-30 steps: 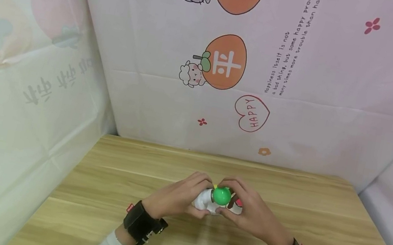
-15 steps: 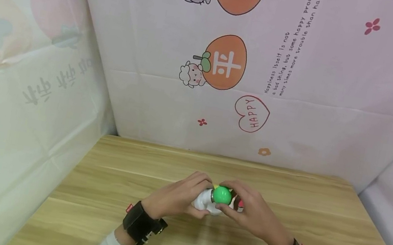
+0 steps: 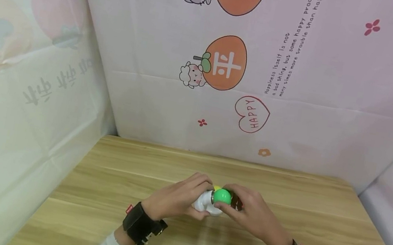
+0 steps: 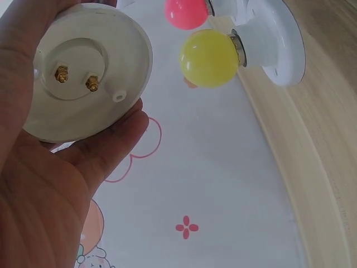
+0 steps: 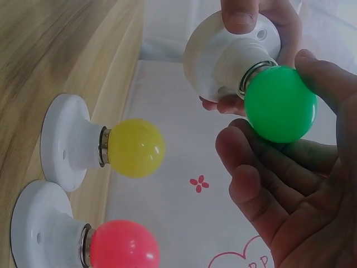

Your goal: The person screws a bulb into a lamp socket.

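Observation:
My left hand point(image 3: 181, 193) grips a round white lamp holder point(image 3: 202, 202) by its rim, lifted above the table. In the left wrist view the holder's hollow back point(image 4: 120, 53) shows two brass screws. A green bulb point(image 5: 280, 104) sits in the socket, its metal collar partly visible at the mouth. My right hand point(image 3: 255, 214) pinches this bulb, thumb on one side and fingers on the other. In the right wrist view the right fingers point(image 5: 279, 184) curve beneath the green globe. Part of the holder is hidden behind the left fingers.
A yellow bulb point(image 5: 136, 148) and a pink bulb point(image 5: 124, 245) stand upright in white holders on the wooden table point(image 3: 113, 178). The two holders are side by side, just beyond my hands. A printed cloth point(image 3: 160, 103) hangs behind the table.
My right fingers and thumb have shifted slightly round the green bulb. More of the pink bulb is now covered in the head view. My left hand keeps its grip with almost no movement.

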`<state>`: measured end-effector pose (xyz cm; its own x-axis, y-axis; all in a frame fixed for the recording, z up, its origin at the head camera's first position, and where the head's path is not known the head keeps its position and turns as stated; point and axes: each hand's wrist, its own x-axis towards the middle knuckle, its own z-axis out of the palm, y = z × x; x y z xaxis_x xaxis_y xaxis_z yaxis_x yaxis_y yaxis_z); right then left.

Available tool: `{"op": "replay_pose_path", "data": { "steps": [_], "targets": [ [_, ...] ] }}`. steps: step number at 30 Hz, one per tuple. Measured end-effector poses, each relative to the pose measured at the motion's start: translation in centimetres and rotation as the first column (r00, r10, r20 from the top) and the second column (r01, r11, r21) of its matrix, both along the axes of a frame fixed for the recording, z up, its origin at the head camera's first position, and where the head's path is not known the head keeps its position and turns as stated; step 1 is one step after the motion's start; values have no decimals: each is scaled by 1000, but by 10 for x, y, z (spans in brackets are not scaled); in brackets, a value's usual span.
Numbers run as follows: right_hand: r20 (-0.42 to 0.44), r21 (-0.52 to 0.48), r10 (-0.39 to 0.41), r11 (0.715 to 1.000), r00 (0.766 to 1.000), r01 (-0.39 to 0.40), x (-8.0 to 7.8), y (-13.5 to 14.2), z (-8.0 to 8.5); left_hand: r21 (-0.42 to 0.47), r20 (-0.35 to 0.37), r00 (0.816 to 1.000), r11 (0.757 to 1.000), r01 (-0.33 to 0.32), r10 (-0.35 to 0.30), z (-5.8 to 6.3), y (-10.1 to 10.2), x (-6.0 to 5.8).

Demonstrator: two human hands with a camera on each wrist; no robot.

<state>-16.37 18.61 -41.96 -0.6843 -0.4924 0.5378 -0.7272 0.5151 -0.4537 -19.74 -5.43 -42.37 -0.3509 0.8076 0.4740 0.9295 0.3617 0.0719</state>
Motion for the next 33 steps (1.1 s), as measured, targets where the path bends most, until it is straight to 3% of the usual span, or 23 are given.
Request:
{"op": "replay_pose_path", "data": {
  "steps": [8,18,26,33],
  "targets": [
    [10,22,-22,1000,1000,22,0,0,-1,-8,-6,1000,1000,-2,2,0,0,-1],
    [-143,-11,70,997,987,-72,-1,-2,1,-10,25,1000,1000,-14,15,1,-1,-1],
    [-128,-4,128,992,984,-130,-2,0,2,29,84,996,1000,-12,10,0,-1,-3],
    [-142,-12,135,990,981,-138,-3,1,2,22,69,998,1000,-9,7,0,0,-3]
  ]
}}
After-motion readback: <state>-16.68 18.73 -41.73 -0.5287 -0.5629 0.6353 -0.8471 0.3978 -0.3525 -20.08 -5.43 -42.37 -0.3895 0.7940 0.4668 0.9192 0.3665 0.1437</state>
